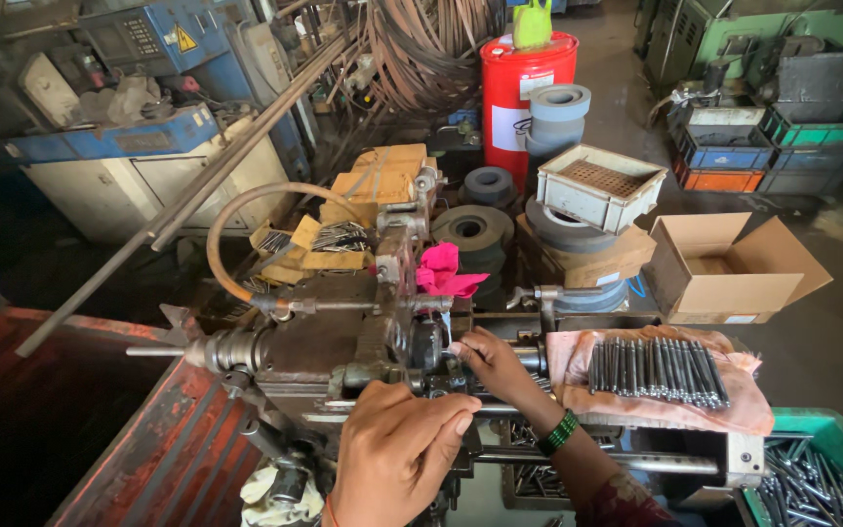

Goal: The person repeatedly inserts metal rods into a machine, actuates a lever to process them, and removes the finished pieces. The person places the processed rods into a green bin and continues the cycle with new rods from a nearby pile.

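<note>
The right hand point(488, 363) pinched a thin steel pin point(458, 347) at the machine point(343, 356) (seat it straight); the left hand point(397, 451) gripped a lever.

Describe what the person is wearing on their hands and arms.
Both hands are bare, no gloves. The right hand has green beaded bangles at the wrist and a dark patterned sleeve further up. The left hand shows a thin red thread at its wrist.

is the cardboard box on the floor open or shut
Open. The cardboard box has its flaps spread outward, and its inside shows from above. Whether anything lies in it cannot be told.
</note>
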